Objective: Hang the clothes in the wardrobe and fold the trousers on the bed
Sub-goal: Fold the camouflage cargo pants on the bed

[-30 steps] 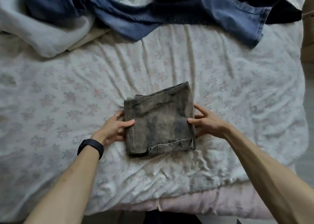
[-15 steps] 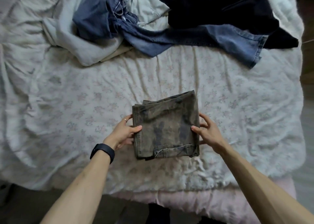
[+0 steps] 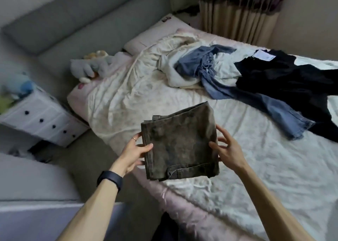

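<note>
A folded pair of grey-brown trousers [image 3: 180,144] is held up above the near edge of the bed [image 3: 274,167]. My left hand [image 3: 134,152] grips its left side, thumb on top and fingers underneath. My right hand [image 3: 227,149] holds the right side, thumb on the cloth and the other fingers spread along the edge. Blue jeans [image 3: 247,96] lie unfolded across the far part of the bed, next to a black garment [image 3: 289,81] with a white label.
A crumpled white quilt [image 3: 175,61] and a pillow [image 3: 151,37] lie at the head of the bed, with a plush toy [image 3: 89,67] beside them. A white drawer unit [image 3: 42,120] stands on the left by the grey headboard [image 3: 73,17]. Curtains [image 3: 239,12] hang behind.
Both hands have lifted the folded trousers off the bedspread and carried them leftward. My view has swung left, bringing the headboard, drawer unit and curtains into sight.
</note>
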`<state>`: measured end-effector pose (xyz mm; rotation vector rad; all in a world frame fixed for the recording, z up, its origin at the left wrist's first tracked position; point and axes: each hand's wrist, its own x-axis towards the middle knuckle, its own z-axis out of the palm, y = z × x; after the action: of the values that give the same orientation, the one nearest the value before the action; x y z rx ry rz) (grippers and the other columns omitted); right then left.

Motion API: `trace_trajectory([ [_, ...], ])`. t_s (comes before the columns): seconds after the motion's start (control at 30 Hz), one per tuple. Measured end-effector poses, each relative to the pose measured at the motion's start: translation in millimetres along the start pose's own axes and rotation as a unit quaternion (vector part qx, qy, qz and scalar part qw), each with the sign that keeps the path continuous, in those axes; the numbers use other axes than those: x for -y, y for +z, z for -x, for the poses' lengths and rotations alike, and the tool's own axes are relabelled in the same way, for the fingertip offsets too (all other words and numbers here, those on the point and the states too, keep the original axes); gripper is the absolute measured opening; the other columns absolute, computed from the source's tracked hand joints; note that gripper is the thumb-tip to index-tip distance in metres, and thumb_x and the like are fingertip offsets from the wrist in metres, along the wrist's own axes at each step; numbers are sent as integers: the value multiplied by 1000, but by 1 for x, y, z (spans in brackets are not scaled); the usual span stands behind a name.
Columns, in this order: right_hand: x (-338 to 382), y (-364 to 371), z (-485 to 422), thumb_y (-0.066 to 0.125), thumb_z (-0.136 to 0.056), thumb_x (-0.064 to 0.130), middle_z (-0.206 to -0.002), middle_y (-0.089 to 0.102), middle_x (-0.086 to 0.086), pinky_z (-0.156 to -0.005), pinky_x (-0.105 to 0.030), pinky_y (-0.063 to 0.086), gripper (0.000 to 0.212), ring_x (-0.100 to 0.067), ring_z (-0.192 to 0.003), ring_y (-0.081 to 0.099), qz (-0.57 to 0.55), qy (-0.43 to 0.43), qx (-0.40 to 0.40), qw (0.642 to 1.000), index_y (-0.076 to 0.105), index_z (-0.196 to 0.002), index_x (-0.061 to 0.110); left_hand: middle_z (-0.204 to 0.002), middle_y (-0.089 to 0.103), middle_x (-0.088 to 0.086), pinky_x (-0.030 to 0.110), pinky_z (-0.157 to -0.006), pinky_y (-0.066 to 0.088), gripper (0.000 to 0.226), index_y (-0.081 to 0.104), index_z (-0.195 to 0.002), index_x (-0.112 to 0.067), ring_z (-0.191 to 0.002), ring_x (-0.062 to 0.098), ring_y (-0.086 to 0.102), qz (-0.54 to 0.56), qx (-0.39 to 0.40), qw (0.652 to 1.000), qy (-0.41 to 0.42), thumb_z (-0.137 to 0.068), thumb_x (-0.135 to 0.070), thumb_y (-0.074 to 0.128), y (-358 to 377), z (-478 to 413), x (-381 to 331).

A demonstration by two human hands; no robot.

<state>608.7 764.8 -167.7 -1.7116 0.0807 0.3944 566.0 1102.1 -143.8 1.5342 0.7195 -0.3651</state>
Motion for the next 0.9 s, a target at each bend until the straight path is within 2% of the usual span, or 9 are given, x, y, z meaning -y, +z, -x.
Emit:
trace_trajectory([
  [0.1, 26, 12, 13, 68, -96, 16, -113, 66, 10, -79, -51, 62, 65, -21, -103, 71, 18, -41, 41, 998, 45, -125, 70, -101, 77, 7, 52, -68, 61, 65, 51, -137, -36, -91, 30, 75, 37, -53, 997, 29, -85, -7, 78, -15, 53, 2],
  [0.27, 69, 62, 33, 69, -94, 10, -117, 67, 1, -79, -50, 61, 71, -23, -97, 72, 24, -118, 126, 985, 47, -126, 70, -101, 78, 0, 44, -67, 61, 68, 47, -141, -29, -92, 25, 75, 111, -159, 978, 74, -85, -7, 78, -58, 150, 25],
  [0.43, 120, 145, 56, 68, -94, 9, -117, 68, 1, -75, -39, 57, 73, -21, -95, 73, 7, -207, 210, 956, 47, -124, 72, -104, 77, 1, 43, -69, 62, 59, 57, -128, -42, -95, 22, 75, 143, -263, 941, 157, -84, -10, 79, -117, 249, 33],
  [0.5, 142, 187, 75, 68, -95, 10, -122, 67, 1, -78, -40, 58, 71, -20, -101, 71, -4, -239, 264, 934, 47, -126, 70, -106, 76, 5, 41, -68, 61, 54, 61, -116, -50, -95, 24, 75, 152, -320, 917, 184, -85, -9, 78, -141, 298, 41],
  [0.63, 177, 264, 118, 68, -95, 10, -124, 68, 4, -90, -48, 58, 63, -16, -108, 69, -24, -284, 386, 877, 47, -146, 39, -107, 77, 3, 39, -65, 60, 52, 60, -115, -51, -95, 23, 75, 167, -449, 856, 196, -86, -11, 78, -169, 393, 72],
  [0.7, 188, 297, 144, 70, -94, 14, -118, 68, 20, -95, -37, 57, 63, -3, -109, 67, -29, -315, 425, 848, 46, -144, 44, -108, 76, 1, 38, -64, 60, 53, 58, -121, -46, -96, 22, 74, 180, -498, 825, 197, -86, -12, 78, -175, 437, 86],
  [0.77, 202, 330, 185, 71, -93, 18, -117, 66, 24, -95, -28, 56, 67, 1, -107, 66, -39, -349, 463, 814, 43, -140, 58, -110, 76, 0, 37, -63, 60, 56, 56, -128, -40, -97, 20, 74, 188, -557, 785, 195, -86, -11, 78, -181, 490, 101],
  [0.83, 218, 360, 223, 70, -94, 25, -118, 62, 28, -87, -18, 56, 68, 5, -103, 66, -42, -372, 496, 784, 39, -135, 68, -110, 76, -3, 36, -64, 60, 61, 52, -131, -39, -98, 18, 74, 189, -600, 753, 193, -83, -13, 79, -184, 539, 105],
  [0.9, 240, 390, 272, 68, -95, 30, -117, 58, 32, -80, -15, 57, 65, 5, -101, 66, -60, -396, 532, 746, 37, -139, 66, -108, 76, -4, 37, -67, 61, 58, 55, -128, -40, -99, 19, 73, 172, -650, 714, 197, -81, -16, 80, -185, 598, 108],
])
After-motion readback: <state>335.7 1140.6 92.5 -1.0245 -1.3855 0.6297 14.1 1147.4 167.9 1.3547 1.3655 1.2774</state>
